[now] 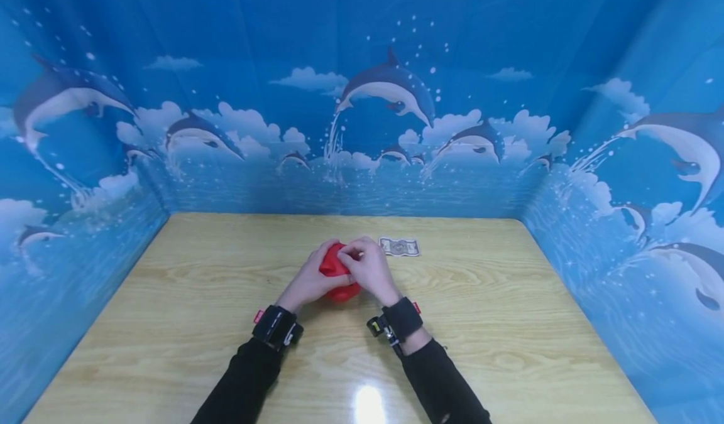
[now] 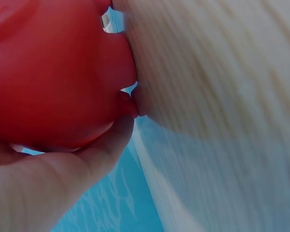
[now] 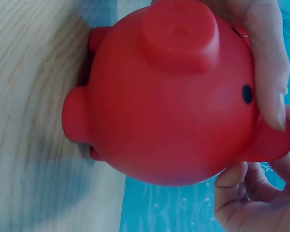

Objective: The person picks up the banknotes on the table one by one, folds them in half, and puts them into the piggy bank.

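Note:
A red piggy bank (image 1: 342, 293) stands upright on the wooden table, its snout and one black eye showing in the right wrist view. My left hand (image 1: 313, 279) grips it from the left, with the thumb (image 3: 267, 63) lying across the head beside an ear. At the top of the bank, my right hand (image 1: 371, 268) has its thumb and fingers bent close together. Whether anything lies between those fingertips is hidden. In the left wrist view, the bank's rounded side (image 2: 48, 72) and stubby feet fill the left half.
A small printed banknote (image 1: 399, 247) lies flat just beyond my right hand. The pale wooden table (image 1: 486, 323) ends at a blue curtain (image 1: 283, 188) with dolphins, which rises behind it and along both sides.

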`<act>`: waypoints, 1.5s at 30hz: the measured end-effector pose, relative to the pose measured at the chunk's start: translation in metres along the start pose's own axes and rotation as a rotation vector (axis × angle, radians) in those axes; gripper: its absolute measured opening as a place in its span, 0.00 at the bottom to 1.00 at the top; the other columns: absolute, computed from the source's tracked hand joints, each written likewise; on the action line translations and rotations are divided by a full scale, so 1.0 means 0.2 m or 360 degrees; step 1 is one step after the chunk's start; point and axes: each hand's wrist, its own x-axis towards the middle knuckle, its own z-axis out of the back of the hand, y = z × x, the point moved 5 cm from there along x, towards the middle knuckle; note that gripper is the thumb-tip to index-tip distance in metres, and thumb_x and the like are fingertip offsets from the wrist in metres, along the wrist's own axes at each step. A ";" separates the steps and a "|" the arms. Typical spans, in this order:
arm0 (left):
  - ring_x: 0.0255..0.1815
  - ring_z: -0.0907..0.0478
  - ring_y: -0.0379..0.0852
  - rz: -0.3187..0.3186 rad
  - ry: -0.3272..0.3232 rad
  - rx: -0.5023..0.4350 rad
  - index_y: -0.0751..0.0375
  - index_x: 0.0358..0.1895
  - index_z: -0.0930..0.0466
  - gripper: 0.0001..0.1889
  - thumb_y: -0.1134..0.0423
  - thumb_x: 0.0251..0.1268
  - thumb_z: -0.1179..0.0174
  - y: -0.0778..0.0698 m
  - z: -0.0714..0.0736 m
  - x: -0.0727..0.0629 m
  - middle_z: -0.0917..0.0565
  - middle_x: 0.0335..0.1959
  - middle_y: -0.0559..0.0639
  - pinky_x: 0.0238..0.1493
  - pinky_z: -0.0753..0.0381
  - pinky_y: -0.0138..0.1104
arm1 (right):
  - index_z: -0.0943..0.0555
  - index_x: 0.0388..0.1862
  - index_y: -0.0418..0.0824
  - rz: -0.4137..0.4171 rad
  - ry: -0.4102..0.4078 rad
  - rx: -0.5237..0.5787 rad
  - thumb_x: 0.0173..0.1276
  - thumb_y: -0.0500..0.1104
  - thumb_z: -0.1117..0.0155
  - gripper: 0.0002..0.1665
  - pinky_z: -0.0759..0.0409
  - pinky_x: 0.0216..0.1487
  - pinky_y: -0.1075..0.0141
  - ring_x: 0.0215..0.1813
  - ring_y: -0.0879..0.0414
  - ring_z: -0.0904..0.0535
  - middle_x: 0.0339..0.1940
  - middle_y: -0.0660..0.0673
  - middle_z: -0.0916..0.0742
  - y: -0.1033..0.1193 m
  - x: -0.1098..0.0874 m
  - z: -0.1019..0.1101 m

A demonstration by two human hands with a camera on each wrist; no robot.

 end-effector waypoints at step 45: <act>0.44 0.25 0.47 -0.1162 -0.0826 0.1029 0.57 0.42 0.13 0.18 0.51 0.51 0.25 -0.32 -0.06 -0.20 0.18 0.38 0.49 0.48 0.22 0.42 | 0.16 0.50 0.36 -0.0379 -0.0029 -0.0215 0.73 0.41 0.42 0.14 0.18 0.47 0.56 0.47 0.47 0.17 0.46 0.38 0.12 -0.41 0.06 0.40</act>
